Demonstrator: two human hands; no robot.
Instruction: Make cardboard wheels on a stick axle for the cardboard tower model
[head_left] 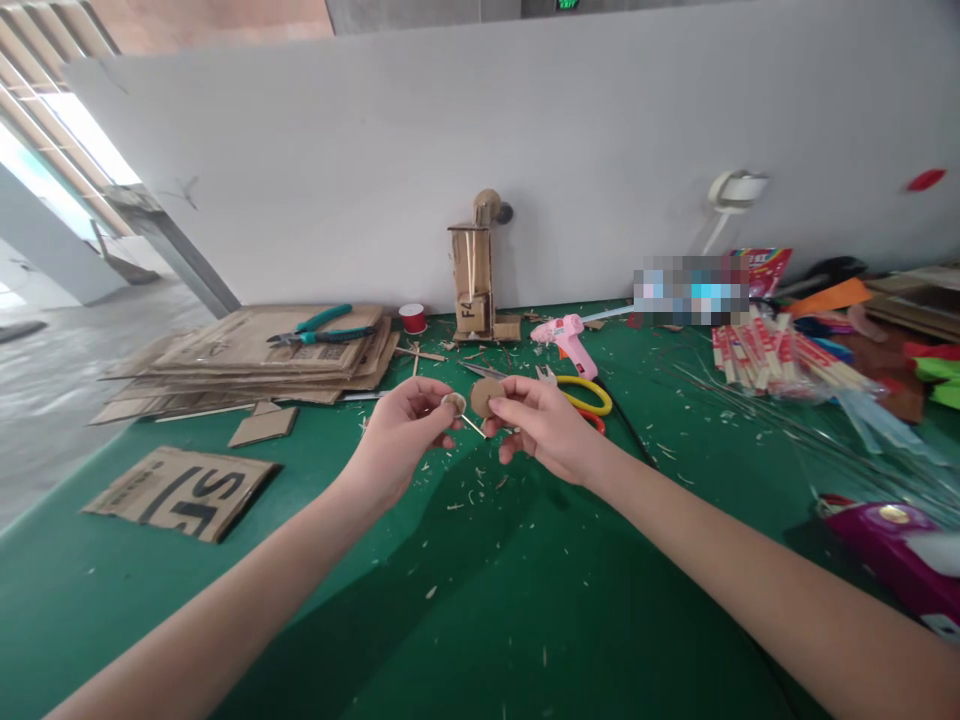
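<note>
My left hand [411,432] pinches a small pale round piece [454,402], and a thin stick [474,428] slants down from it to the right. Between the thumb and fingers of my right hand [541,425] is a brown cardboard disc [486,394], with a small dark mark near its middle. Both hands are raised over the green table, close together. The stick's free end comes near the fingers of my right hand; whether it touches them I cannot tell. Just behind the hands lie scissors [592,398] with yellow and orange handles.
A cardboard stand [471,275] rises against the white board [337,160]. Teal-handled pliers [326,325] rest on stacked cardboard [232,350] at left. A pink glue gun [564,338], red-and-white spool [412,318], thin rods [795,430] and wrapped sticks [780,355] lie behind and right. Scraps litter the table [360,610].
</note>
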